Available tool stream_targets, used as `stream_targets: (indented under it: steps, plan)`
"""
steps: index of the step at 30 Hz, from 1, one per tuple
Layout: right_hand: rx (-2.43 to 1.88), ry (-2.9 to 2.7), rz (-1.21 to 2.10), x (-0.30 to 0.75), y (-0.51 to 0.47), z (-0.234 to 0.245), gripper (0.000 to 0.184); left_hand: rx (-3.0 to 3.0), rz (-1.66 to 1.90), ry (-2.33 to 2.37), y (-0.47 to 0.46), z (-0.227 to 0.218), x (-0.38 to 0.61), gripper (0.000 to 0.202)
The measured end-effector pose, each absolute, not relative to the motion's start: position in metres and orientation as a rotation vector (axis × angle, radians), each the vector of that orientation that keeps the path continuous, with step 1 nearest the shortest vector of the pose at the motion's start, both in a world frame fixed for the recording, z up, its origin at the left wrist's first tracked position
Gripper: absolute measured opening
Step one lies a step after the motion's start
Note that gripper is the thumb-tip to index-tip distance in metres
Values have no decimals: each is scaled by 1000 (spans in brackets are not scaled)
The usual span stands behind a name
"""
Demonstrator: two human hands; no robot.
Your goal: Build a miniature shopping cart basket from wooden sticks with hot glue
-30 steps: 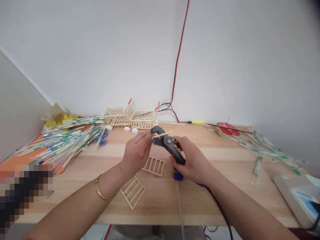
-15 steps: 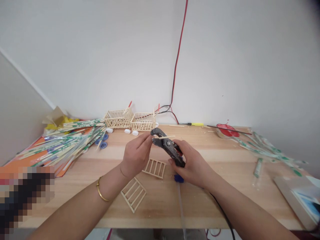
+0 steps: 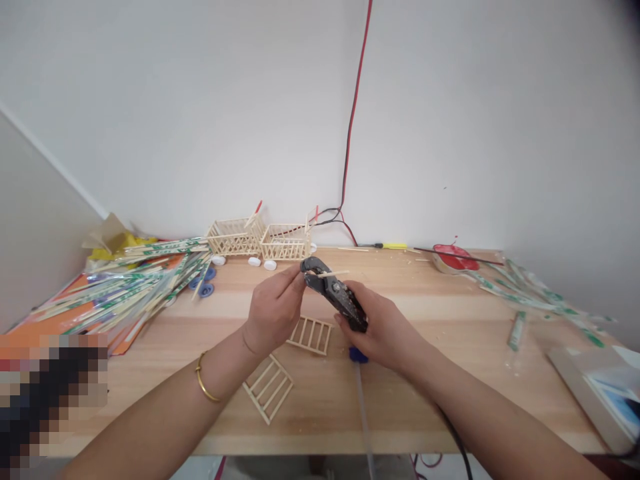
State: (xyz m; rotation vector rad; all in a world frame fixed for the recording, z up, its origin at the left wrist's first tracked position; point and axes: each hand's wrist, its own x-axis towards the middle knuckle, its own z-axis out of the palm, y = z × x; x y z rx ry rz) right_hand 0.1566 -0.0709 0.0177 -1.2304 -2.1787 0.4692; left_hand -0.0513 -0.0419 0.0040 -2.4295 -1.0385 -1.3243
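My right hand (image 3: 377, 327) is wrapped round the handles of a pair of dark grey cutters (image 3: 336, 288), whose jaws point left and up. A thin wooden stick (image 3: 334, 273) lies across the jaws, with one end sticking out to the right. My left hand (image 3: 276, 303) is closed, its fingertips pinched at the jaw tips on the stick's left part, which they mostly hide. Below the hands, two small ladder-like stick frames lie flat: one frame (image 3: 311, 335) beside the left wrist, another frame (image 3: 269, 389) nearer the front edge.
Two stick-built carts (image 3: 235, 237) with white wheels stand against the wall. Bundles of wrapped sticks (image 3: 135, 293) and blue wheels (image 3: 205, 289) lie left. At right are a red-lined dish (image 3: 455, 260), torn wrappers (image 3: 545, 300) and a box (image 3: 595, 393). A cable (image 3: 453, 433) hangs under my right arm.
My right hand has closed a little on the cutters, and the handles sit closer together. The left hand stays nearly in place at the jaw tips.
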Motion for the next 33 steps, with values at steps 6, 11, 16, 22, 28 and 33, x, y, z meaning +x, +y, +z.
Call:
stream_targets:
  steps: [6, 11, 16, 22, 28, 33]
  plan:
    - [-1377, -2195, 454, 158, -69, 14, 27, -2357, -1288, -1013, -39, 2, -51, 34]
    - [-1452, -2193, 409, 157, -67, 13, 22, -2238, -1274, -896, -36, 3, -50, 31]
    - [-1465, -2195, 363, 158, -65, 13, 20, -2222, -1195, -890, -34, 3, -48, 32]
    - [-1500, -2208, 258, 161, -64, 13, 28, -2288, -1166, -879, -35, 0, -47, 31]
    - [-1569, -2118, 310, 158, -64, 13, 33, -2332, -1228, -965, -35, 1, -46, 35]
    - [-1599, -2161, 191, 162, -58, 12, 35, -2358, -1269, -980, -37, 2, -44, 37]
